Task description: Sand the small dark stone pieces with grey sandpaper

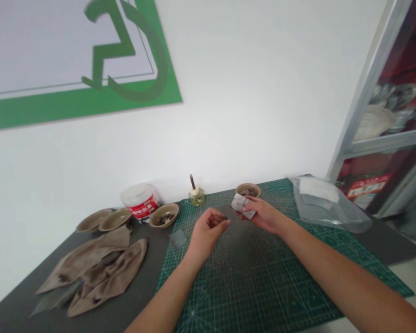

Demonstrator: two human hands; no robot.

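Over the green cutting mat (256,286), my left hand (208,231) is closed, thumb and fingers pinched together. A small dark piece (224,218) shows at its fingertips; what kind it is I cannot tell. My right hand (261,213) grips a folded, whitish-grey square sheet (242,205), held tilted; whether it is sandpaper or cloth does not show. Just behind that hand stands a small brown bowl (248,187) of dark pieces, partly hidden. The two hands are apart, side by side.
Left of the mat are a bowl of dark bits (164,215), a red-and-white tub (140,201), two more bowls (115,219) and stained brown cloths (107,273). A small glass bottle (197,198), a grey square (178,238) and a plastic bag (327,203) lie around the mat.
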